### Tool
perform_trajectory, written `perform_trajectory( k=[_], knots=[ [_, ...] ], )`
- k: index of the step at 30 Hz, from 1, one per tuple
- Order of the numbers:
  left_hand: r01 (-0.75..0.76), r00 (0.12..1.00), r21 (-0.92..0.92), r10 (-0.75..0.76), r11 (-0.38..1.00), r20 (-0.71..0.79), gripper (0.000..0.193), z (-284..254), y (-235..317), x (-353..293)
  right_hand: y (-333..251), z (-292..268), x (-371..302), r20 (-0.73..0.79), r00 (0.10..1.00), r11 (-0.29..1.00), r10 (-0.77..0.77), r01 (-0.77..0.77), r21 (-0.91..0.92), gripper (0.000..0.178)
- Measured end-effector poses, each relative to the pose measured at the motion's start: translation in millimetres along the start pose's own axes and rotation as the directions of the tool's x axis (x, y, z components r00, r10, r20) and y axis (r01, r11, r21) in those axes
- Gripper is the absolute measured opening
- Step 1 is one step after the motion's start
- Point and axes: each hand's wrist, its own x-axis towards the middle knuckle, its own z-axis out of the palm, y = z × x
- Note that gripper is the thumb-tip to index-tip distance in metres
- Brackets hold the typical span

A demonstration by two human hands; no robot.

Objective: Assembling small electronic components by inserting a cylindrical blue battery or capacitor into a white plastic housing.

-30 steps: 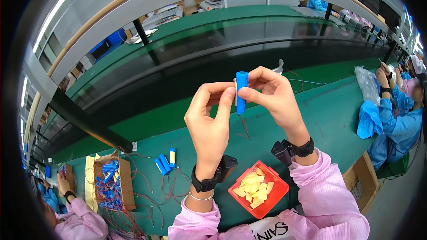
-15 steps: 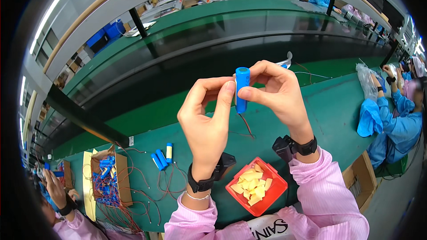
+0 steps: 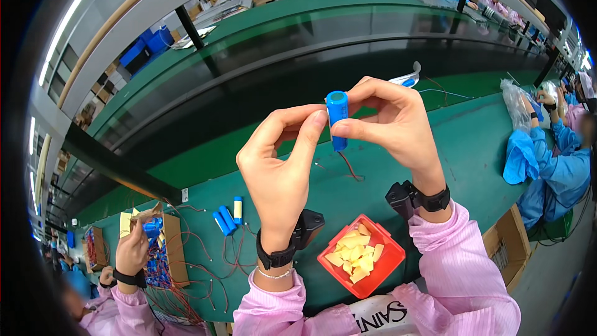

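Note:
A blue cylindrical battery with a thin dark red wire hanging from its lower end is held up over the green bench. My right hand pinches it between thumb and forefinger. From the other side, my left hand presses its closed thumb and fingertips to the battery's left edge; whether a strip lies under them is hidden. Below my wrists stands a red plastic tray with several pale yellow pieces in it. Several wired blue batteries lie left of my left forearm.
A cardboard box of wired batteries stands at left, with a co-worker's hand over it. A clear bag and blue cloth lie near another co-worker at right. Behind the bench runs a dark conveyor belt.
The battery has tilted so that more of its top end shows, still between both my hands. At left, the co-worker's hand has moved right, over the box of batteries.

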Motion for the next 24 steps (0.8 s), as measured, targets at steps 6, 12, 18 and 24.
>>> perform_trajectory(
  k=[6, 12, 18, 24],
  knots=[
    [0.002, 1.000, 0.029, -0.002, 1.000, 0.018, 0.010, -6, -1, 0, 2, 5, 0, 0.001, 0.999, 0.999, -0.038, 0.038, -0.040, 0.025],
    [-0.003, 1.000, -0.015, 0.003, 1.000, 0.018, 0.011, -2, -4, 2, 1, 5, -1, -0.026, 0.999, 0.993, -0.023, 0.020, -0.119, 0.025],
    [0.045, 0.999, -0.086, -0.045, 0.995, -0.001, 0.011, -2, -4, 0, 1, 5, 0, -0.002, 1.000, 0.998, -0.015, 0.015, -0.059, 0.025],
    [0.045, 0.997, -0.101, -0.039, 0.994, 0.068, 0.012, -1, -3, 2, -1, -4, -1, 0.004, 1.000, 0.997, -0.016, 0.016, -0.074, 0.025]
  ],
)
